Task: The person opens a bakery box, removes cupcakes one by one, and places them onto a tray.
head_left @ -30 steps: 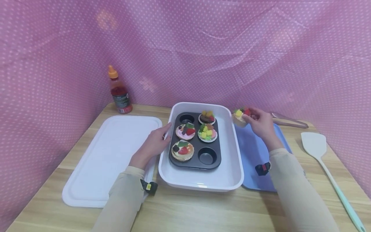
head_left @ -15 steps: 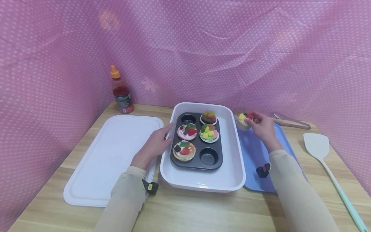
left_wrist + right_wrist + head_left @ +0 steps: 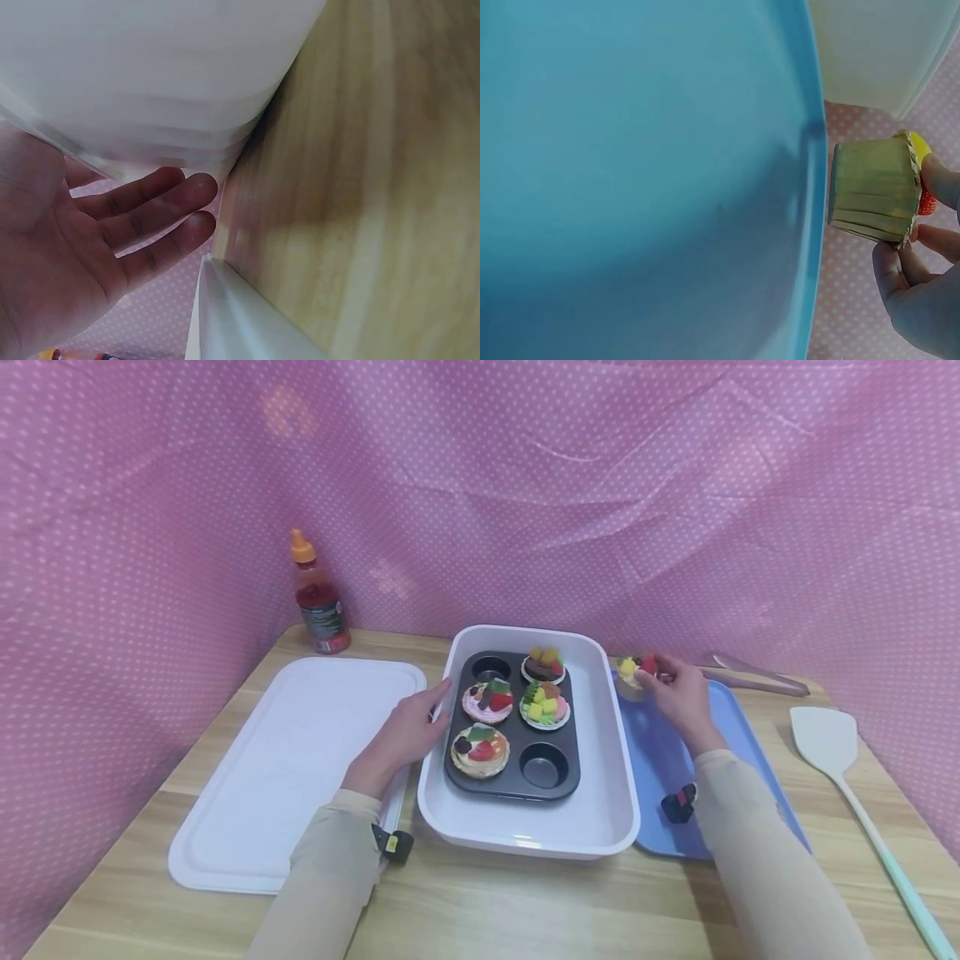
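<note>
My right hand (image 3: 681, 697) pinches a cupcake (image 3: 633, 681) in a pleated paper case by its upper edge, with yellow and red fruit on top. The cupcake is at the far left corner of the blue tray (image 3: 738, 739); in the right wrist view its case (image 3: 874, 187) overlaps the far edge. My left hand (image 3: 405, 731) rests along the left side of the white tub (image 3: 600, 835), fingers (image 3: 161, 202) stretched out by its outer wall. Inside stands a dark muffin tin (image 3: 513, 785) with several fruit-topped cakes (image 3: 480, 750); two cups, back left and front right, are bare.
A white cutting board (image 3: 292, 760) lies left of the tub, and a sauce bottle (image 3: 322, 614) with an orange cap stands behind it. Right of the blue tray lie tongs (image 3: 757, 681) and a long-handled spatula (image 3: 825, 739). Pink dotted cloth (image 3: 480, 502) hangs behind.
My right hand has lowered the cupcake slightly toward the blue tray's far edge. The left hand stays at the tub's side, and the whole head view has shifted a little.
</note>
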`<state>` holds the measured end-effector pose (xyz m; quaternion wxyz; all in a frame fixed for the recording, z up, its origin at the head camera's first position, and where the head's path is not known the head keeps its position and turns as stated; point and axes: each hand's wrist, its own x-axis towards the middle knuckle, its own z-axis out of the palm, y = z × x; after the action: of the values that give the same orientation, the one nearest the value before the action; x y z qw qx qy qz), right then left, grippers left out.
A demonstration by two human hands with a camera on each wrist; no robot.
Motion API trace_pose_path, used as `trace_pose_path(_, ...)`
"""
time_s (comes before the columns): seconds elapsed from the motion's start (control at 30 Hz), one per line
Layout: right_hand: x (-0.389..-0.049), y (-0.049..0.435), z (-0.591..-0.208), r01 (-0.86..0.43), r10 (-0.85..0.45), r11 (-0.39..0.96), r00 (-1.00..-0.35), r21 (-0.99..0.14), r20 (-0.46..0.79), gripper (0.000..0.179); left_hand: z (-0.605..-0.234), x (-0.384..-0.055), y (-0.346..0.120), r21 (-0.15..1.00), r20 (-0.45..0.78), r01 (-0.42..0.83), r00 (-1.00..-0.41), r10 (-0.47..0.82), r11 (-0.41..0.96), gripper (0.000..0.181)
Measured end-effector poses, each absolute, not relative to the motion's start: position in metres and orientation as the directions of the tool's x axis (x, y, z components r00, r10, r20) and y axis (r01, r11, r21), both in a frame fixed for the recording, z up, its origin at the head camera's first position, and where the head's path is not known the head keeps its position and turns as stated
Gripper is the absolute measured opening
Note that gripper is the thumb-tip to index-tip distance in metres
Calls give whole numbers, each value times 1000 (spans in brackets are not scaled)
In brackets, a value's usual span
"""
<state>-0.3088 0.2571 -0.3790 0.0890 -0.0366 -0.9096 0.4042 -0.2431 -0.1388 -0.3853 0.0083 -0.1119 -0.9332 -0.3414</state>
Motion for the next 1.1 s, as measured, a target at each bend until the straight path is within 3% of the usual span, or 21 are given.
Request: trace_pose_path(1.1, -314, 259, -392, 9, 133, 703, -984, -711, 120, 56, -388, -245, -139, 635, 85, 208, -976, 201, 744, 61)
